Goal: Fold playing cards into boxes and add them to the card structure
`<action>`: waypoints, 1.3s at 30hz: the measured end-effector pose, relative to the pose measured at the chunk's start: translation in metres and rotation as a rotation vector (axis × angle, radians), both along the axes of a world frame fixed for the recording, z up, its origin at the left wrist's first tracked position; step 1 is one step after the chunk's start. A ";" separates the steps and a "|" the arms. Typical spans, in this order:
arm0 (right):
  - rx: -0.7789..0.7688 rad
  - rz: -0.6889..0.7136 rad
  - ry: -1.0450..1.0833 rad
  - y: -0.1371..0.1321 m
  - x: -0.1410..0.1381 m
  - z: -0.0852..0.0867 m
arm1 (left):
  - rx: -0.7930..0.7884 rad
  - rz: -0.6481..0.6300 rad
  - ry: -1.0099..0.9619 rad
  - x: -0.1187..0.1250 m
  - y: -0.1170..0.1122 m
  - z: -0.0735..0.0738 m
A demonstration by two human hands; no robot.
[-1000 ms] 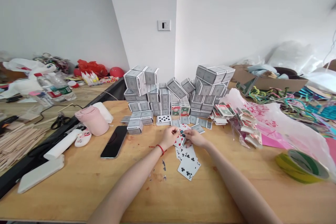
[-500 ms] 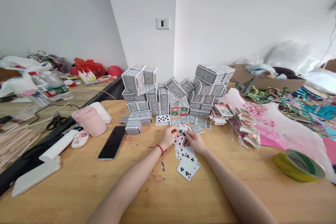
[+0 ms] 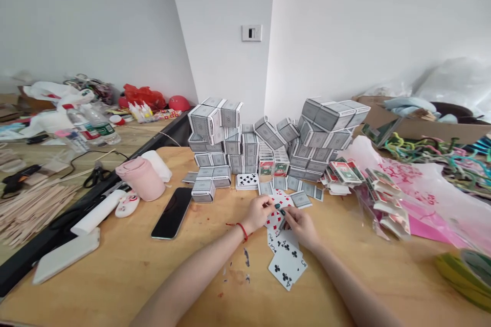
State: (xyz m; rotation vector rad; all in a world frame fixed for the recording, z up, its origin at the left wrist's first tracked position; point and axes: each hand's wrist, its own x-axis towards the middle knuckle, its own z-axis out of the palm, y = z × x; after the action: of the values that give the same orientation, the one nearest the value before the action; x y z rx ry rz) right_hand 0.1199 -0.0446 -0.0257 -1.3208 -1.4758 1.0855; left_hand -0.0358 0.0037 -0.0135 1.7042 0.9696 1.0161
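Observation:
My left hand [image 3: 261, 212], a red cord around its wrist, has thumb and forefinger pinched together over a spread of red-diamond playing cards [image 3: 282, 198]. What it pinches is too small to make out. Close beside it, my right hand [image 3: 301, 224] is closed, its fingertips almost meeting the left's. A narrow grey card edge shows under its fingers. Nearer to me, several club cards [image 3: 287, 264] overlap face up. Just beyond the hands lie grey-backed cards [image 3: 300, 199] and a face-up spade card on a white stack [image 3: 247, 181].
Grey card-covered blocks rise in a left stack [image 3: 207, 122] and a right stack [image 3: 326, 138], with card boxes [image 3: 266, 167] between. Left are a phone [image 3: 172, 213] and a pink roll [image 3: 137, 178]. Right are opened card boxes [image 3: 387, 199], a plastic bag [image 3: 429, 184] and yellow-green tape [image 3: 464, 276].
The view has turned slightly left, so everything sits further right in the picture. Both hands stay together over the diamond cards, their fingertips a little shifted.

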 end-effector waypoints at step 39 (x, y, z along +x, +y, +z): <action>0.092 -0.117 -0.178 0.010 -0.012 0.005 | -0.023 0.106 -0.011 0.004 0.002 -0.003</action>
State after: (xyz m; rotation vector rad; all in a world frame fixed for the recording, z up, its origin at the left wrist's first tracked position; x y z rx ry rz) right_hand 0.1074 -0.0342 -0.0205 -1.4496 -1.5376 0.8331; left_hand -0.0323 0.0059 -0.0167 1.6408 1.0694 1.0777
